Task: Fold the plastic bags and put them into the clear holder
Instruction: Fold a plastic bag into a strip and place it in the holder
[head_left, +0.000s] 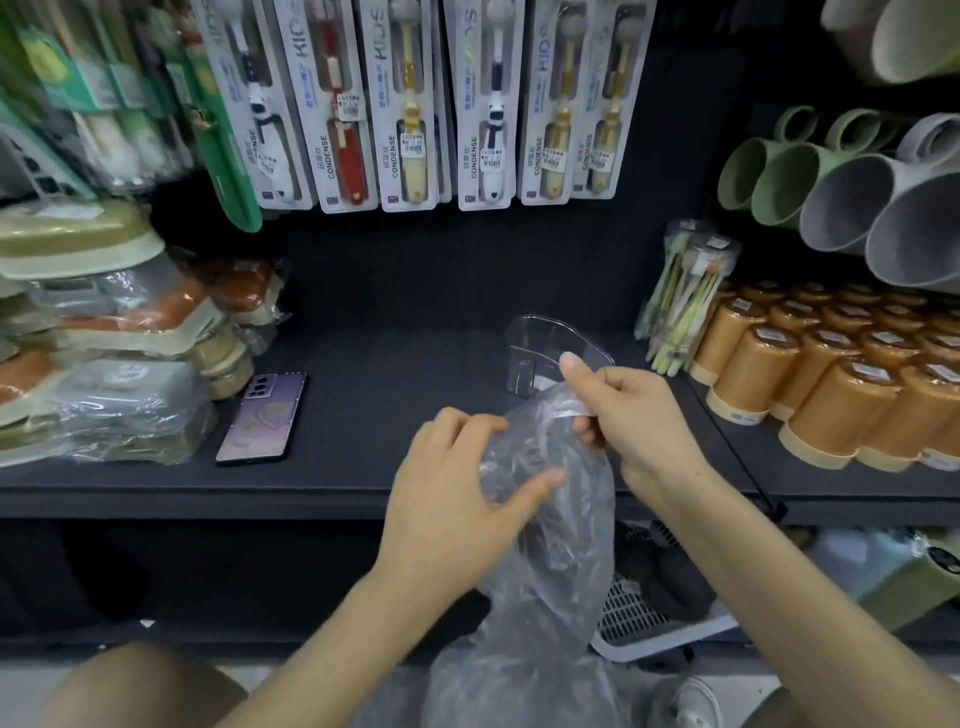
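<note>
shelf (363, 395): dark | phone (262, 418) left | clear holder (540, 348) centre | orange cups (831, 374) right | wrapped packs (104, 405) far left

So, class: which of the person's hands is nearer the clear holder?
Right. The right hand is just in front of the clear holder, its thumb overlapping the rim; the left hand is lower and to the left. Both hold the plastic bag.

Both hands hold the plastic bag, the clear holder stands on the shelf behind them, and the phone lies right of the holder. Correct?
Not quite: the head view shows the phone lying left of the clear holder, not right. The rest holds: the left hand and right hand grip the plastic bag, and the holder stands on the shelf behind them.
</note>
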